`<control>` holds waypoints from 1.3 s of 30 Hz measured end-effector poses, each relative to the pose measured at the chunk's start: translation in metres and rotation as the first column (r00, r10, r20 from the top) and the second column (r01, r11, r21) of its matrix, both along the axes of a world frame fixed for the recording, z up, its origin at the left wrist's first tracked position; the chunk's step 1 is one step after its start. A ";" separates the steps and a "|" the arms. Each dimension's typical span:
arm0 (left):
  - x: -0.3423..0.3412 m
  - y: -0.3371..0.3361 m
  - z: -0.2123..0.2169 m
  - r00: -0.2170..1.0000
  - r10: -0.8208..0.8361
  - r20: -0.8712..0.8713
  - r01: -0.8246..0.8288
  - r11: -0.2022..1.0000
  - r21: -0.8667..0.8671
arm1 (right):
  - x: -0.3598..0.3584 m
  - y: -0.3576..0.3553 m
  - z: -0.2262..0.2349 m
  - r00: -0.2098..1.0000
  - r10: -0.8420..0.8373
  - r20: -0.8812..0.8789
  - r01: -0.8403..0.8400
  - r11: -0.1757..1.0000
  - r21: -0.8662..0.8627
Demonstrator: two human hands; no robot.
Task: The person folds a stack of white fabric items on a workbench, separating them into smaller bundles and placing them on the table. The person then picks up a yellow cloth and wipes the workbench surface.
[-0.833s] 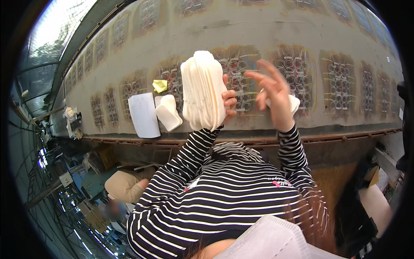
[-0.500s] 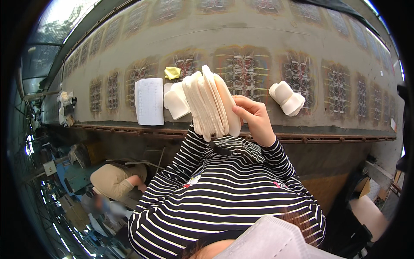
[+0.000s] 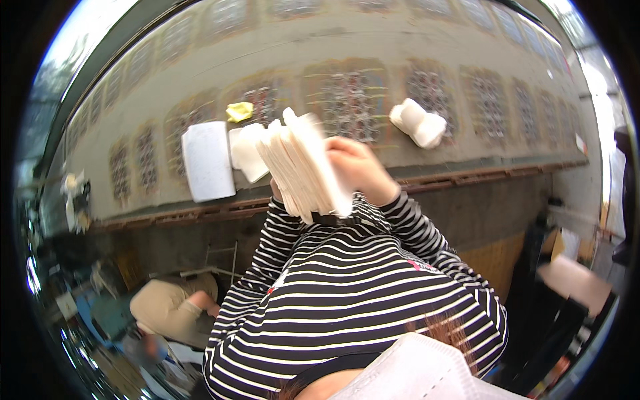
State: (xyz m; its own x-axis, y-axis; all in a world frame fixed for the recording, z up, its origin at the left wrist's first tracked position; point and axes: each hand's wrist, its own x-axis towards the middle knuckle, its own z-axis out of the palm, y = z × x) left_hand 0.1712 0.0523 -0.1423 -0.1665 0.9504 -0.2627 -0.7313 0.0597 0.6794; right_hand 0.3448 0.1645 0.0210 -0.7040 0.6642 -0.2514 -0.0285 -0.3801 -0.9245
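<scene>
A thick stack of cream-white, round-ended fabric pieces (image 3: 293, 170) is held up on edge in front of my chest, above the table's near edge. My left hand (image 3: 275, 191) is behind its left side and supports it; the fingers are hidden. At the stack's right face, my right hand (image 3: 362, 168) is closed with bent fingers against the outermost piece. Motion blurs those fingers and that side of the stack. Just left of the stack, more white pieces (image 3: 248, 153) lie on the table. A tied-looking white bundle (image 3: 419, 124) rests farther right.
The long grey table (image 3: 267, 53) bears rows of printed, stained patterns. A written paper sheet (image 3: 208, 160) lies at left, with a crumpled yellow scrap (image 3: 239, 111) beyond. Below the table's rusty edge rail (image 3: 460, 171), a person in beige (image 3: 163, 303) is bent over at lower left.
The view has shifted, so the table's items appear farther left. My right hand has moved in closer against the stack, its fingers now more curled. The stack leans slightly more.
</scene>
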 end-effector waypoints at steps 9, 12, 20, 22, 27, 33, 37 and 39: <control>0.003 0.003 0.060 0.893 -0.364 0.265 0.297 0.918 0.262 | -0.006 -0.024 -0.009 0.782 -0.572 0.249 0.086 0.494 0.865; 0.006 0.001 0.063 0.895 -0.345 0.284 0.303 0.936 0.182 | 0.017 -0.008 -0.002 0.887 -0.461 -0.039 0.409 0.744 0.528; 0.030 0.017 0.102 0.897 -0.270 0.351 0.240 0.962 0.127 | 0.051 -0.004 -0.019 0.805 -0.438 -0.401 0.214 0.844 -0.492; 0.025 0.019 0.113 0.884 -0.313 0.346 0.316 0.947 0.048 | 0.046 -0.009 -0.005 0.819 -0.418 -0.392 0.221 0.862 -0.456; 0.021 0.018 0.122 0.928 -0.360 0.096 0.363 0.932 -0.012 | 0.044 -0.008 0.013 0.906 -0.266 -0.329 0.192 0.951 -0.242; 0.010 0.017 0.143 0.818 -0.570 0.069 0.574 0.815 -0.081 | 0.041 -0.014 0.022 0.970 -0.065 -0.233 -0.006 0.956 -0.295; 0.006 0.021 0.155 0.722 -0.686 0.088 0.688 0.700 -0.189 | 0.048 -0.009 0.014 0.981 -0.035 -0.188 -0.012 0.970 -0.242; 0.001 0.030 0.153 0.607 -0.789 -0.091 0.773 0.613 -0.164 | 0.048 0.000 0.023 0.975 -0.025 -0.220 0.007 0.996 -0.084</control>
State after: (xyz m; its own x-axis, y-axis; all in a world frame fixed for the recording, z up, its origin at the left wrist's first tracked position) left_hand 0.1725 0.0820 0.0105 0.5844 0.7067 -0.3988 -0.2720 0.6336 0.7242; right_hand 0.3928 0.1648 0.0442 -0.7378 0.6593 -0.1452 -0.2349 -0.4524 -0.8603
